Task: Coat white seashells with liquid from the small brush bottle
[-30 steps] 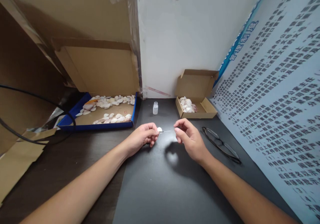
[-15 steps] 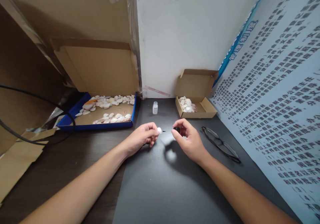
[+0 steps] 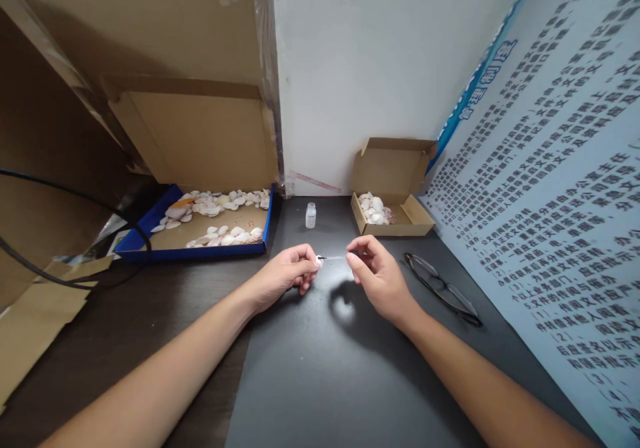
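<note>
In the head view, the left hand (image 3: 290, 271) had its grip clamped on a small white shell (image 3: 319, 262) above the counter (image 3: 320, 368); the right hand (image 3: 377, 275) had its fingers closed on a thin brush (image 3: 334, 258) — its dark tip at the shell. A bottle (image 3: 311, 217) stood beyond.

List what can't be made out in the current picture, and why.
All in the head view:
Far end of the thin dark-tipped rod: hidden by the right hand.
Full outline of the small white piece: partly covered by the left hand.
Print on the bottle: too small.
Black cable: cut off by the left edge.
</note>
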A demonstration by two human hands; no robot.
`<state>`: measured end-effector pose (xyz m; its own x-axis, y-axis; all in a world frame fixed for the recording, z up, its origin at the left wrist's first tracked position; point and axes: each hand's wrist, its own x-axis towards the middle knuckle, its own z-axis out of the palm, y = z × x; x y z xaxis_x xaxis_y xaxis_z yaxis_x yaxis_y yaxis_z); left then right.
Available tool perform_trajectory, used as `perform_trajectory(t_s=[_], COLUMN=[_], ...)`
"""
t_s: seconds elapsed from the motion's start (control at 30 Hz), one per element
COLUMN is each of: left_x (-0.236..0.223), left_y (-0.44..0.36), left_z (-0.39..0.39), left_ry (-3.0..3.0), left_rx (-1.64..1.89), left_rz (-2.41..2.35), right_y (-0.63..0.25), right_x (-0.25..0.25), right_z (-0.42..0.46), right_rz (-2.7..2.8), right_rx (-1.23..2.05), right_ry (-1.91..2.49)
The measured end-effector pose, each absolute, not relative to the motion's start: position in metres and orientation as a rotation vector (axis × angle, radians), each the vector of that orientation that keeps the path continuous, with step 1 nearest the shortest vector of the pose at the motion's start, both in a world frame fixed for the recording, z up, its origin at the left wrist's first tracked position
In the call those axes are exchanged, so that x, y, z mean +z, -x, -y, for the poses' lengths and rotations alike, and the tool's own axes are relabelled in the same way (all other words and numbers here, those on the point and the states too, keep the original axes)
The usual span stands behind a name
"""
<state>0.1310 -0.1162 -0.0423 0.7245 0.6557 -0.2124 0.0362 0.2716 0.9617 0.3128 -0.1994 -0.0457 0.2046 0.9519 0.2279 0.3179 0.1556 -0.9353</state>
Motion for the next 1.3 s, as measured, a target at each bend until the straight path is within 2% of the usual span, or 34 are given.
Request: perform_trajectory(t_s=[0.23, 0.37, 0.53, 0.67, 0.83, 1.3], left_x=[-0.0421, -0.043, -0.0415, -0.0396, -0.041, -0.0401], left_y=[-0.1317, -0.131, -0.1299, -0.1299, -0.1296, -0.1306], left_z=[0.1165, 0.1161, 0.1157, 0.1162, 0.1154, 0.1162], left_ry=[-1.232, -1.227, -1.199, -1.17, -1.169, -1.18], left_rx=[0.463, 0.461, 0.459, 0.471, 0.471, 0.471], left_rz=[-0.668, -0.663, -0.658, -0.652, -0.645, -0.657], right_y=[-0.3126, -0.3128, -0.3136, -0.3136, -0.3123, -0.3114], right_x=[-0.0454, -0.0451, -0.0444, -0.0447, -0.0422, -0.0419], right_z=[0.1985, 0.1983, 0.1987, 0.1994, 0.2013, 0.2019], right_rz=[1.296, 1.313, 1.274, 1.345, 1.332, 1.404], right_rx=[0.773, 0.686, 0.836, 0.717, 0.786, 0.678], right_ry=[1.334, 1.416, 1.28, 1.387, 1.29, 1.372])
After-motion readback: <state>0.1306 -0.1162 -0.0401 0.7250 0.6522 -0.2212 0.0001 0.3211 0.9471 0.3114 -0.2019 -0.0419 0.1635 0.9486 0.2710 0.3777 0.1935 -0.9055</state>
